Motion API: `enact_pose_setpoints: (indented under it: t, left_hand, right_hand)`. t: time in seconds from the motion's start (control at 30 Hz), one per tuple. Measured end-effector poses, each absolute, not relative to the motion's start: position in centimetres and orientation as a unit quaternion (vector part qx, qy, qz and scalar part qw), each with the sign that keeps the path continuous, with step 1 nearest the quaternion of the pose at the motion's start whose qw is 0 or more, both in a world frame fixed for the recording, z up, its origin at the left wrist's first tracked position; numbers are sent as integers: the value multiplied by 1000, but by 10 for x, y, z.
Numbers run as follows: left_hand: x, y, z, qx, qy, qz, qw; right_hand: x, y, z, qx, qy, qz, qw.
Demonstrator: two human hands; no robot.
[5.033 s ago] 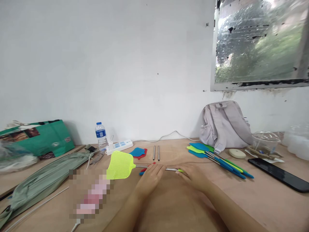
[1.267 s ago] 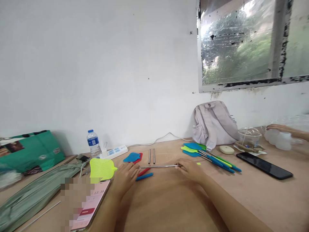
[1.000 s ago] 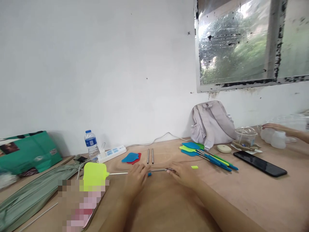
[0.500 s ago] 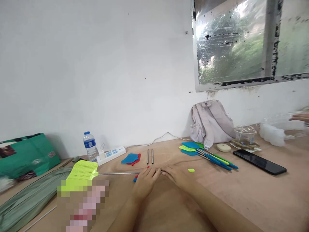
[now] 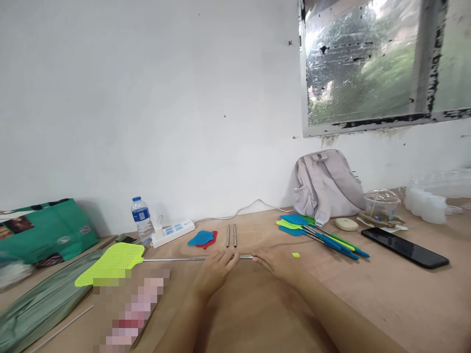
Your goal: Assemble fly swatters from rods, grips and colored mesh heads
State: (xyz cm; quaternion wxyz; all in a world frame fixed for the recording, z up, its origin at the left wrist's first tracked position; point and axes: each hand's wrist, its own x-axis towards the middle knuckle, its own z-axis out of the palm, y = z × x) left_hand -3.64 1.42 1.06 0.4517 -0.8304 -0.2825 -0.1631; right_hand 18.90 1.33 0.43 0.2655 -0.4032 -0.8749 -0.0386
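A brown table (image 5: 265, 309) stands by a white wall (image 5: 184, 98) with a spotty window (image 5: 368, 73). The bottle (image 5: 141, 215) has a blue cap. Something brown shows at the clear cup (image 5: 382, 200); I can't tell if it's inside. The yellow swatter (image 5: 112, 258) is in front of the person, its holey head to the left on a thin, shiny rod (image 5: 172, 259). The left hand (image 5: 216, 272) and right hand (image 5: 277, 265) hold the rod, close together.

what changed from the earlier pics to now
The yellow-green fly swatter head has moved left, with more metal shaft showing beside the left hand. Another person's hand at right is gone. The right hand still touches the shaft; backpack and metal tubes stayed put.
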Motion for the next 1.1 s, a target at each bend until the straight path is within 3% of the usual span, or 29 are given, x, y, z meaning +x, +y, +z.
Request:
enact_pose_setpoints:
  t: [0.27, 0.87, 1.1]
  left_hand:
    - [-59, 17, 18, -837, -291, -140, 442]
    - [-97, 18, 22, -830, -322, -220, 399]
    - [-106, 12, 30, -804, -376, -281, 365]
  right_hand:
    - [209, 21, 9, -392, -880, -60, 263]
    - [246, 32, 5, -418, -877, -13, 237]
    - [239, 30, 4, -460, -843, -78, 267]
